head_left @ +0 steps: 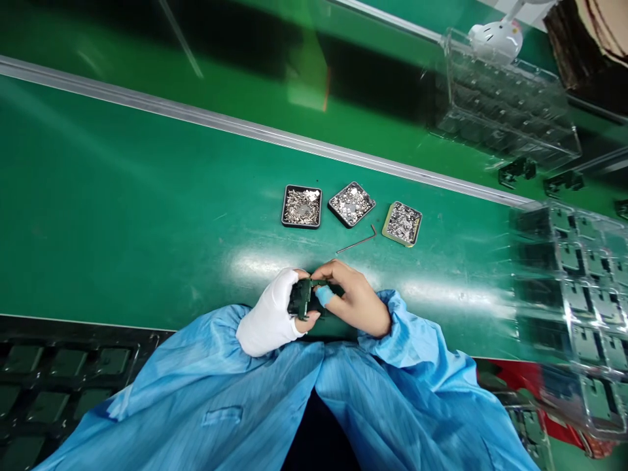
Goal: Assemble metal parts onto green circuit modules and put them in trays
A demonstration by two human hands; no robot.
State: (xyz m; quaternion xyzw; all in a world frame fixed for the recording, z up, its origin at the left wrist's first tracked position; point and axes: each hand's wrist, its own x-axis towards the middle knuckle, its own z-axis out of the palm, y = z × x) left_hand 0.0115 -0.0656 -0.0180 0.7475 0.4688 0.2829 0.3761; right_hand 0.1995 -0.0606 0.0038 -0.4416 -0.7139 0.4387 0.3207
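Observation:
Near the table's front edge, my left hand (273,315), in a white fingerless glove, is closed around a small dark green plastic part (300,299). My right hand (357,299), with blue tape on its thumb, bends over the right side of the same part. Its fingertips press together there, and whatever they pinch is hidden or too small to make out. Just beyond my hands lies an L-shaped hex key (356,243). Behind it stand a black tray of small metal pieces (301,207), a second black tray (352,204) and a yellowish-edged tray (402,224), both also filled with small metal pieces.
Clear plastic trays with green parts (583,294) are stacked at the right. Another clear tray (505,98) and a white device (496,40) sit beyond the metal rail (245,127). A black tray of green parts (63,386) lies at lower left.

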